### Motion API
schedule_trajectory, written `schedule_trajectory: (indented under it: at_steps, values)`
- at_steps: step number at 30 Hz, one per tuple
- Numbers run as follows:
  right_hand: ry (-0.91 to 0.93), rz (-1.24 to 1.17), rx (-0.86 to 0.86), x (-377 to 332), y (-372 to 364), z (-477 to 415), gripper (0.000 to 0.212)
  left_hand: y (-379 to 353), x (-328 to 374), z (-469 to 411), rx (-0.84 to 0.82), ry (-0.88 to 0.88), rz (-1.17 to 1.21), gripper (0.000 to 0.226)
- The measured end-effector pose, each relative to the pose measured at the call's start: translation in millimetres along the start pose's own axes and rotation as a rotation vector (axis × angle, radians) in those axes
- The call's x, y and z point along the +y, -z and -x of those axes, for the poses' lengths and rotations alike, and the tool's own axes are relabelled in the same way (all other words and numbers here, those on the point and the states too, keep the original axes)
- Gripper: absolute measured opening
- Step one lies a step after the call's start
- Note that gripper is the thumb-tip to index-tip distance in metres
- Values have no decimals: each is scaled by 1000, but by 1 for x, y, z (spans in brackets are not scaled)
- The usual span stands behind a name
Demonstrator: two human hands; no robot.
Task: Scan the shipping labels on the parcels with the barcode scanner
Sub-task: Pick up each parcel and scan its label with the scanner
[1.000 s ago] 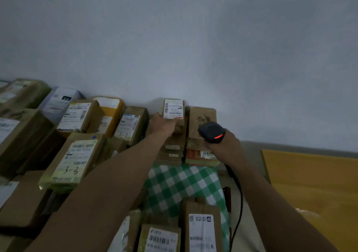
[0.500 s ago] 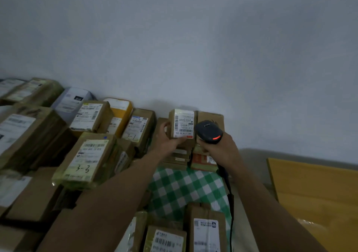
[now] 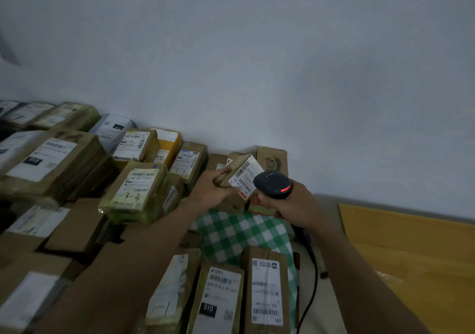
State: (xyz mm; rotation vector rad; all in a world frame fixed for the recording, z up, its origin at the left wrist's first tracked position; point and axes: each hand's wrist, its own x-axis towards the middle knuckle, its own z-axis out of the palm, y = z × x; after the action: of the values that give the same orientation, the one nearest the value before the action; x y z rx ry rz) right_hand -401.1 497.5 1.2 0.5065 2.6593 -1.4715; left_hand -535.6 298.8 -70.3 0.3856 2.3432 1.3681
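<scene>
A black scanner is glowing with a red-orange light. The small box is showing brown card and a white label barred in black. A cloth is showing green-and-white checks — the parcels around it are showing brown, with white labels. A yellow-orange board is lying below a pale blue-grey wall.

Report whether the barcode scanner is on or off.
On: a red light glows on the head of the barcode scanner, which is close to the label of the small parcel.
</scene>
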Motion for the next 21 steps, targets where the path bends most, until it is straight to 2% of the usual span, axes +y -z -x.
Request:
schedule_trajectory:
  at_steps: [3, 10, 13, 16, 21]
  values:
    - [13, 11, -66, -6, 2, 15, 16, 7, 8, 13, -6, -39, -62, 75]
    - [31, 87, -114, -13, -7, 36, 27, 17, 16, 33, -32, -33, -114, 73]
    - [47, 60, -114, -15, -10, 43, 20, 19, 17, 38, -24, -47, -135, 74]
    - [69, 36, -122, -18, -12, 47, 38, 22, 17, 41, -19, -43, -169, 75]
    - [69, 38, -138, -20, -11, 50, 37, 23, 15, 40, -25, -48, -208, 76]
